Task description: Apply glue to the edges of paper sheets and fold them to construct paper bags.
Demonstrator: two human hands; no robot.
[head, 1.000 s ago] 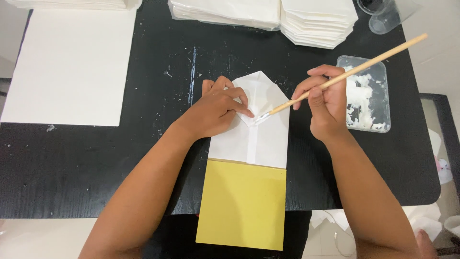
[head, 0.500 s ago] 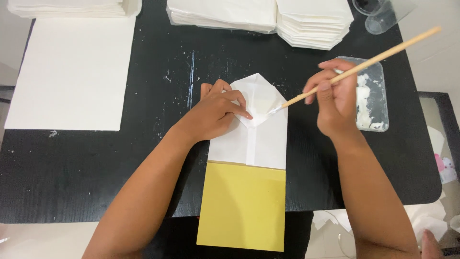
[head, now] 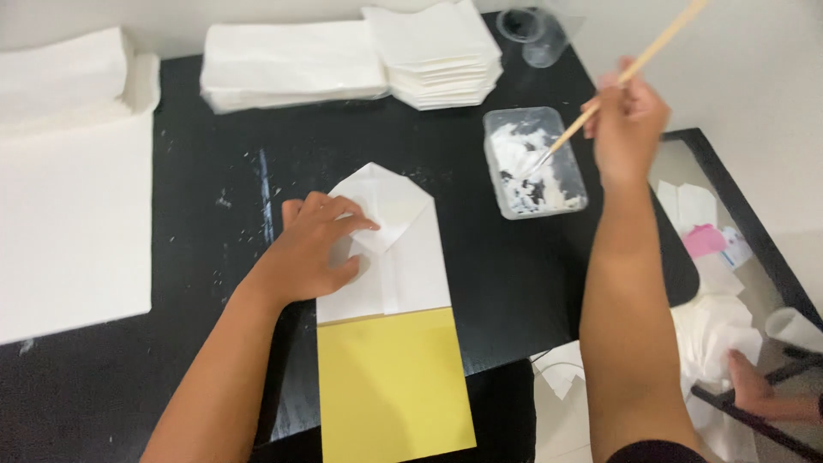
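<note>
Folded white paper bag under left hand; right hand maybe dips wooden brush.

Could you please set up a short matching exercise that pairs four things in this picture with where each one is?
1. left hand
2. brush tip
3. yellow sheet
4. clear cup

a. at the table's far edge
b. in the paste tray
c. pressing the folded white paper
d. under that paper, at the near edge

Pairs: 1-c, 2-b, 3-d, 4-a

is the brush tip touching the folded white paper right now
No, the brush in the right hand has its tip in the clear tub of white paste.
</note>
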